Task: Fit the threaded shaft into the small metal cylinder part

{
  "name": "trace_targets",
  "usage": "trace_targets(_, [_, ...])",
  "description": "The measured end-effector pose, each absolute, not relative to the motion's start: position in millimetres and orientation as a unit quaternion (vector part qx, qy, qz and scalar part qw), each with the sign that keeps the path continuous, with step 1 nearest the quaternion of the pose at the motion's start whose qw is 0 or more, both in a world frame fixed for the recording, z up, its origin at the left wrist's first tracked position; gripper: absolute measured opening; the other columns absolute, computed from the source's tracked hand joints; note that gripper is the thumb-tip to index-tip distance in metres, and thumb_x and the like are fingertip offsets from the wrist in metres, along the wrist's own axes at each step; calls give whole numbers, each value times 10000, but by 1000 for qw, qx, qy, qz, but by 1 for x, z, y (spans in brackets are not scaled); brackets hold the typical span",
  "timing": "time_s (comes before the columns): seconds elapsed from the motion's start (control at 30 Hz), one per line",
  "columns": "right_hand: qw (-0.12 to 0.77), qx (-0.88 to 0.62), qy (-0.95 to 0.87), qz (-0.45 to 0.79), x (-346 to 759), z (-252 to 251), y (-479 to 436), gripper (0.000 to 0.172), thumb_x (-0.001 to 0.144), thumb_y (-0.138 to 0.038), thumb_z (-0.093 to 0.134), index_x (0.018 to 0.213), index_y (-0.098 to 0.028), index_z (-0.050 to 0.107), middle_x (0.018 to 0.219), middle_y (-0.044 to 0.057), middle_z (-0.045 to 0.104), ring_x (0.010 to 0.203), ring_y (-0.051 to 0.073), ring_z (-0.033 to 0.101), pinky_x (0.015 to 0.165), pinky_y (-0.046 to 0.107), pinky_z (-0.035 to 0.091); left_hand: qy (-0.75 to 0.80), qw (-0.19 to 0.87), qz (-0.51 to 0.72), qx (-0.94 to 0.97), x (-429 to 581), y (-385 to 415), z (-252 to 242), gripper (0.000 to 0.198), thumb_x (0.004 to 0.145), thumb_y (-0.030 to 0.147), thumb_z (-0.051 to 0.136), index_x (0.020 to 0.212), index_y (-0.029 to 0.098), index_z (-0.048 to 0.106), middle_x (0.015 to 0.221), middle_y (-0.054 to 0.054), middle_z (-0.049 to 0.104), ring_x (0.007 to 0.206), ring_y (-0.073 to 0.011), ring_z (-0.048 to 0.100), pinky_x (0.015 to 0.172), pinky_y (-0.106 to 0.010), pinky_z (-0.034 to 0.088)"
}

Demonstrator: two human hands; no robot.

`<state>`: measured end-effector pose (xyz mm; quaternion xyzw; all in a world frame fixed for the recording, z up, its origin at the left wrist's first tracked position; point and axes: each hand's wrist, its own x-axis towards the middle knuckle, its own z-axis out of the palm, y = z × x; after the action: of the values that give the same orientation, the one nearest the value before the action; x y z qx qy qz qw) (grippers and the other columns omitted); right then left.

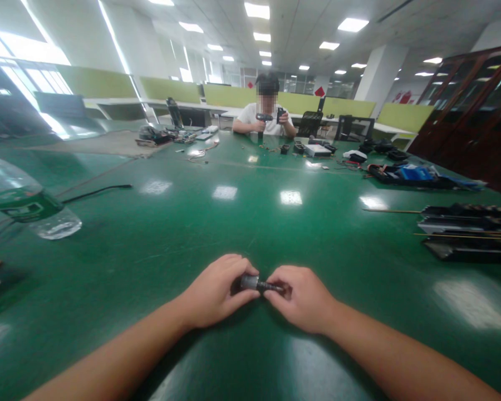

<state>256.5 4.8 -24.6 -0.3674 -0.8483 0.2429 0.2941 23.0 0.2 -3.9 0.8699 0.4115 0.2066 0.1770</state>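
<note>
A small motor-like part with a silver cylinder [249, 282] and a dark ridged shaft [264, 286] is held level just above the green table. The cylinder is gripped between the thumb and fingers of my left hand [223, 289]. On the other side, my right hand [303, 295] pinches the shaft's outer end. Both hands are closed and come close together, with part of the shaft showing between them. The fingers hide the cylinder's left end and the tip of the shaft.
A plastic bottle [37, 209] is at the left, with a black cable [96, 192] behind it. Black trays [471, 245] with thin rods stand at the right. Across the green table [183, 223], a person [244, 118] holds a power drill [262, 120] among scattered parts.
</note>
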Motion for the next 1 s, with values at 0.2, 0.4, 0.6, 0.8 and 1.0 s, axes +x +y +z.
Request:
trace_targets(0.2, [297, -372, -843, 250, 257, -25, 6, 69, 836, -253, 694, 823, -187, 678, 718, -15, 618, 628, 124, 528, 603, 241, 368, 418, 183, 209, 865, 23, 0, -2, 242, 919, 419, 599, 1027, 202, 598, 949, -48, 630, 901, -208, 576, 815, -336, 437])
trace_targets(0.4, [303, -385, -837, 244, 257, -26, 6, 59, 834, -242, 690, 810, -191, 677, 699, -16, 622, 597, 122, 523, 590, 243, 364, 427, 179, 209, 861, 22, 1, -2, 236, 914, 415, 606, 1011, 200, 603, 939, -44, 625, 896, -206, 575, 806, -328, 440])
trace_targets(0.6, [307, -393, -832, 241, 257, -25, 6, 53, 831, -243, 692, 811, -194, 681, 677, -21, 622, 572, 119, 520, 586, 242, 364, 429, 180, 213, 859, 21, 1, -2, 234, 911, 406, 617, 1024, 202, 600, 956, -40, 631, 914, -203, 579, 830, -334, 438])
trace_targets(0.8, [304, -399, -830, 243, 257, -25, 7, 53, 842, -246, 686, 819, -198, 684, 679, -21, 626, 580, 122, 526, 586, 244, 361, 430, 182, 217, 857, 20, 1, -1, 229, 913, 402, 618, 1029, 206, 595, 948, -31, 625, 905, -197, 574, 836, -336, 433])
trace_targets(1.0, [305, -406, -826, 244, 258, -26, 6, 56, 850, -255, 683, 832, -203, 691, 696, -13, 638, 597, 130, 539, 597, 246, 370, 436, 182, 217, 855, 19, 2, -1, 232, 912, 406, 619, 1029, 207, 598, 953, -33, 628, 908, -199, 576, 830, -334, 433])
